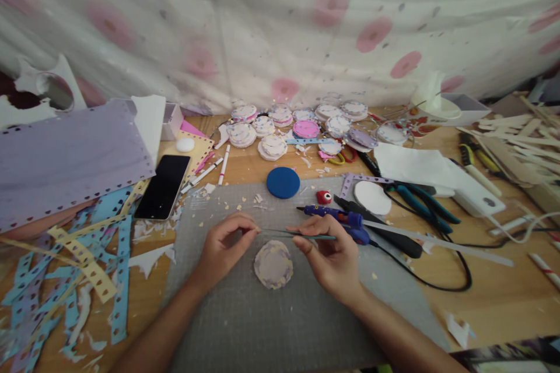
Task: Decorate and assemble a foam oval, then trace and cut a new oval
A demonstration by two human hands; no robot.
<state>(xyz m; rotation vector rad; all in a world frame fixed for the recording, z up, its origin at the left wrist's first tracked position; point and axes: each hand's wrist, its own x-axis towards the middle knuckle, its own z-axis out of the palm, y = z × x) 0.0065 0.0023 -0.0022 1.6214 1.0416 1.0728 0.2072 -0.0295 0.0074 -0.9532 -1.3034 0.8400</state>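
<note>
Above the grey cutting mat (219, 326), my left hand (228, 245) pinches thumb and forefinger together; what lies between them is too small to make out. My right hand (333, 253) is closed on slim dark tweezers (324, 237), whose thin prongs point left and reach close to my left fingertips. Just below, a round pale disc (273, 265) with a ruffled edge and lilac and cream patches lies flat on the mat. A blue round disc (283, 182) is beyond my hands. Right of it sits a small red piece (324, 197) with a white spot.
A blue glue gun (332, 214), a black-handled tool (394, 239), teal pliers (422, 207) and a white disc (373, 197) lie right. Several decorated discs (273, 145) line the back. A phone (163, 186) and punched paper strips (120, 280) occupy the left.
</note>
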